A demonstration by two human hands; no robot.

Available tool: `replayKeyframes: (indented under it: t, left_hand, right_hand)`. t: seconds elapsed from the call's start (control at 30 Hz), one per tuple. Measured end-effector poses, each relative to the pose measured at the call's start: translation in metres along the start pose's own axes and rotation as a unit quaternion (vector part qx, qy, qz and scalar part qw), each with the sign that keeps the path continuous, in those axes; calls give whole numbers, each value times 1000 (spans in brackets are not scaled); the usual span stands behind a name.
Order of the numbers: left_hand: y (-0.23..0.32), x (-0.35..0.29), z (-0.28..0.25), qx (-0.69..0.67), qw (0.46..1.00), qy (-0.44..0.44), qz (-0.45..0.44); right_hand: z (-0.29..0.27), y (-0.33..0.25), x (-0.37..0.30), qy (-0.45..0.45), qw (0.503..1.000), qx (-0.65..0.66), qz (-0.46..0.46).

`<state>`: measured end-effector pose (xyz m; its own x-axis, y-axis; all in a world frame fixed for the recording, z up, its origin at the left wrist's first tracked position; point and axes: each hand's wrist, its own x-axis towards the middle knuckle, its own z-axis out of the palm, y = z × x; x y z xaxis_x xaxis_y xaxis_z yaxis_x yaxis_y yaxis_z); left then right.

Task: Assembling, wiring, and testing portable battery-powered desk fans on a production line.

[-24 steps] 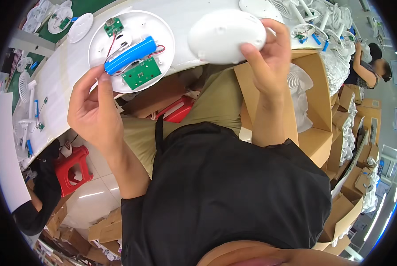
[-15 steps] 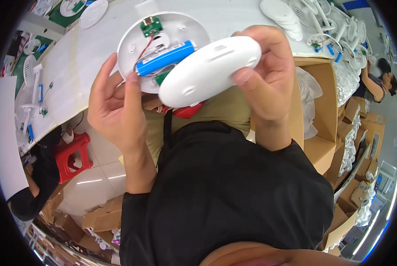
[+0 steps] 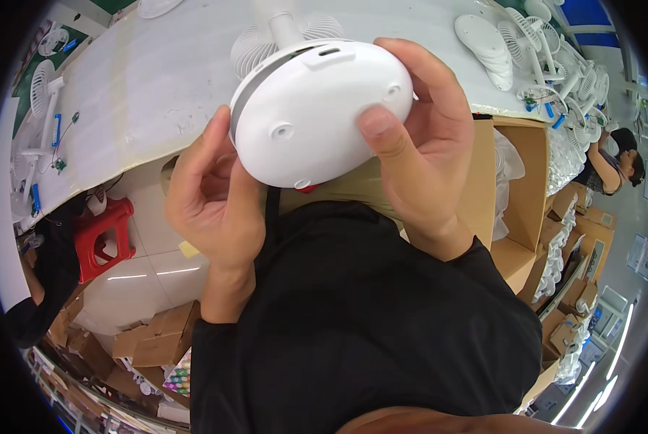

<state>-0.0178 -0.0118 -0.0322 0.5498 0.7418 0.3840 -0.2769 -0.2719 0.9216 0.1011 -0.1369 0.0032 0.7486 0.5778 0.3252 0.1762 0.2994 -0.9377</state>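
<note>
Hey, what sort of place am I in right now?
Likely a small workshop or factory floor where desk fans get assembled. White fans crowd the right of the worktable, with blue cylindrical batteries among them, and round white plates lie overlapped nearby.

We see plain white on both the oval cover (image 3: pixel 316 130) and the fan (image 3: pixel 285 30). Our top (image 3: pixel 367 311) is solid black, our trousers (image 3: pixel 354 189) khaki. The tabletop (image 3: pixel 136 108) looks greyish white, the stool (image 3: pixel 113 215) bright red, the carton (image 3: pixel 475 188) tan, one cylinder (image 3: pixel 56 129) blue, its circuit board (image 3: pixel 61 165) green.
</note>
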Motion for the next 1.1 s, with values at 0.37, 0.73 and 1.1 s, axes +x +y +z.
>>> replayKeyframes:
  t: [0.37, 0.73, 1.1]
  left_hand:
    - [-3, -17, -12, 2, 998, -68, -17]
    - [-5, -13, -9, -3, 995, -86, -59]
    - [-12, -18, -22, 10, 988, -126, -87]
  right_hand:
    - [-6, 18, -13, -24, 989, -130, -66]
    - [-8, 9, -4, -93, 989, -116, -24]
    - [-11, 5, 10, -185, 974, -130, 17]
